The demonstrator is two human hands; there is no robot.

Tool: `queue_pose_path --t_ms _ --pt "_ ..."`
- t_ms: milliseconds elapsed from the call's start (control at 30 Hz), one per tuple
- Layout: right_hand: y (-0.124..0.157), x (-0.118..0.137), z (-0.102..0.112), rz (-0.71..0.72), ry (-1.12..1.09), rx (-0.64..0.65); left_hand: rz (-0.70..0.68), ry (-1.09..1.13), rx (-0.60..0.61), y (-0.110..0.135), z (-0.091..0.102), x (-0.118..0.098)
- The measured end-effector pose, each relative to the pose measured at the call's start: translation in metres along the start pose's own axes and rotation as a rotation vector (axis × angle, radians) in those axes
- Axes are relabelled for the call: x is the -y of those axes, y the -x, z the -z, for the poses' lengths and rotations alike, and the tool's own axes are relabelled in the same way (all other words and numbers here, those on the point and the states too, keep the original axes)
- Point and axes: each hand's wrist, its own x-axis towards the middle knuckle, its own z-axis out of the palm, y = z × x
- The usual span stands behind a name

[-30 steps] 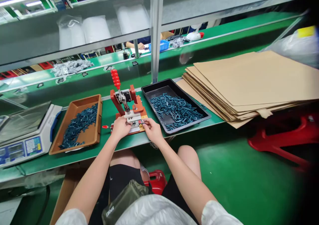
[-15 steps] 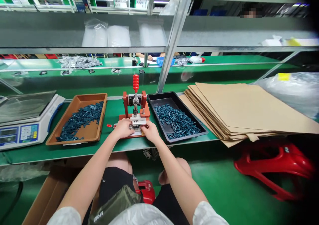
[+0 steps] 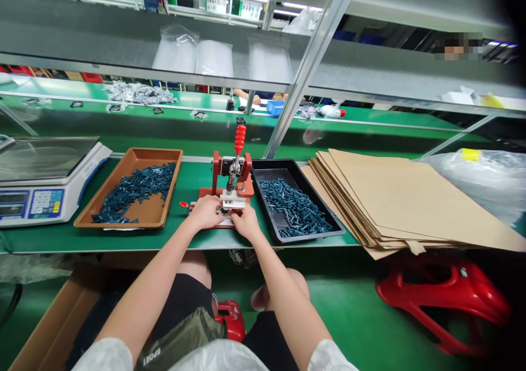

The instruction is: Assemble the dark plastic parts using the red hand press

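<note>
Well, reading my feed left to right, I take the red toggle press [image 3: 232,168] as my landmark. Farthest left of it sits a digital scale [image 3: 41,193] on the green tabletop [image 3: 123,242]. Just left of the press is a brown tray [image 3: 139,215] heaped with dark blue plastic parts [image 3: 133,190]. At the press's near end, the left hand [image 3: 205,212] curls over the base beside a steel block [image 3: 233,200], while the right hand [image 3: 246,223] sits just right of the block, its fingers bent inward. The red-gripped handle [image 3: 240,139] rises along the press's long axis, pointing away from both hands. Neither hand lies flat, but the fingers hide whatever is at the block, so I cannot tell whether they grip anything. Just right of the press, a black tray [image 3: 271,168] holds blue-grey screws [image 3: 293,206]. Farther right lie stacked cardboard sheets [image 3: 402,201], then a plastic bag [image 3: 480,182] cut off by the frame's edge.
</note>
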Motion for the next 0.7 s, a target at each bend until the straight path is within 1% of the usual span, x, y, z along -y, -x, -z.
queue_pose_path --t_ms 100,167,200,233,267,300,333,400,433,467,500,533,567,633,700 --pt "0.000 0.001 0.001 0.043 0.062 -0.010 -0.002 -0.005 -0.015 0.002 -0.002 -0.003" --pt "0.001 0.002 0.000 0.045 0.075 -0.014 -0.059 0.021 -0.036 0.009 -0.004 -0.005" --pt "0.001 0.003 0.000 0.044 0.071 -0.018 -0.098 0.039 -0.068 0.016 -0.005 -0.004" --pt "0.001 0.003 0.000 0.043 0.065 -0.021 -0.130 0.055 -0.124 0.023 -0.006 -0.002" --pt "0.001 0.004 -0.001 0.045 0.056 -0.020 -0.143 0.065 -0.208 0.031 -0.005 0.001" --pt "0.001 0.004 -0.001 0.049 0.048 -0.018 -0.121 0.070 -0.323 0.038 -0.004 0.006" --pt "0.000 0.005 -0.001 0.056 0.041 -0.012 -0.063 0.076 -0.459 0.044 -0.003 0.013" --pt "-0.001 0.006 0.000 0.067 0.036 0.001 0.109 0.139 -0.702 0.049 0.003 0.027" --pt "-0.001 0.006 0.001 0.070 0.035 0.003 0.201 0.213 -0.772 0.046 0.005 0.033" --pt "-0.002 0.005 0.001 0.070 0.033 0.003 0.271 0.311 -0.793 0.042 0.007 0.036" --pt "-0.002 0.005 0.002 0.068 0.031 0.002 0.306 0.412 -0.772 0.035 0.007 0.037" --pt "-0.002 0.004 0.002 0.064 0.027 0.002 0.301 0.484 -0.715 0.028 0.005 0.035" --pt "-0.002 0.003 0.002 0.059 0.020 0.005 0.262 0.508 -0.641 0.021 0.002 0.031" --pt "-0.002 0.001 0.003 0.036 -0.006 0.012 0.153 0.420 -0.502 0.011 -0.005 0.019" --pt "-0.003 0.000 0.005 -0.023 -0.038 0.017 0.104 0.292 -0.409 0.007 -0.011 0.010"
